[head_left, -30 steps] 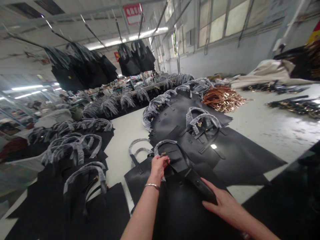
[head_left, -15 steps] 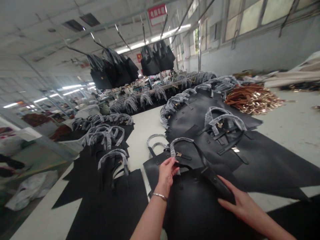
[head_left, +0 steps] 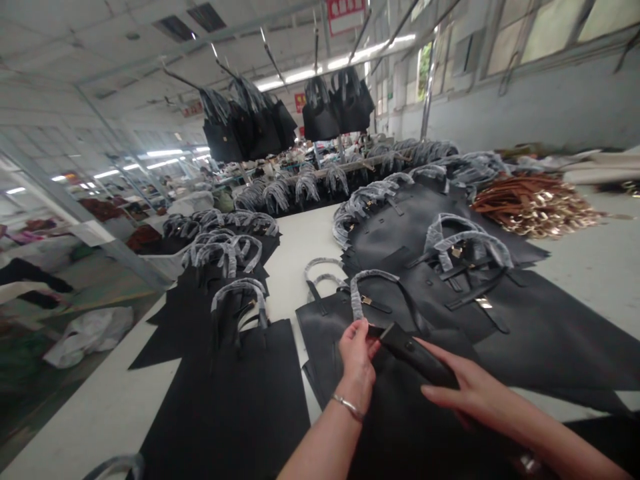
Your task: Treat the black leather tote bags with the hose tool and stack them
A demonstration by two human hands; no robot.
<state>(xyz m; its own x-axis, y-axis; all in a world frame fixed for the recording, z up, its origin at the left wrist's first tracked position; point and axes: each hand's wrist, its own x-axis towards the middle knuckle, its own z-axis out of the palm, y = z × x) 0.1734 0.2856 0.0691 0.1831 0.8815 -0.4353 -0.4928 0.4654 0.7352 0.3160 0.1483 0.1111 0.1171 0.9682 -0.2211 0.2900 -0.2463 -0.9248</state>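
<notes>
A flat black leather bag (head_left: 385, 413) lies on the white table right in front of me, its handle (head_left: 371, 283) wrapped in grey foam. My left hand (head_left: 357, 355) pinches the near end of a black leather strap (head_left: 417, 357) that crosses the bag. My right hand (head_left: 467, 393) lies over the strap's other end, fingers stretched along it and pressing it down. A small gold buckle (head_left: 367, 301) sits just beyond my left hand.
Stacks of black bags with wrapped handles (head_left: 465, 243) cover the white table (head_left: 300, 243) ahead and to the left (head_left: 225, 260). A heap of brown straps with gold fittings (head_left: 535, 203) lies at the far right. More black bags (head_left: 250, 130) hang overhead. Floor drops off at left.
My left hand has slid back from the wrapped handle to the near end of the strap and pinched it. My right hand stays on the strap. My view has swung left.
</notes>
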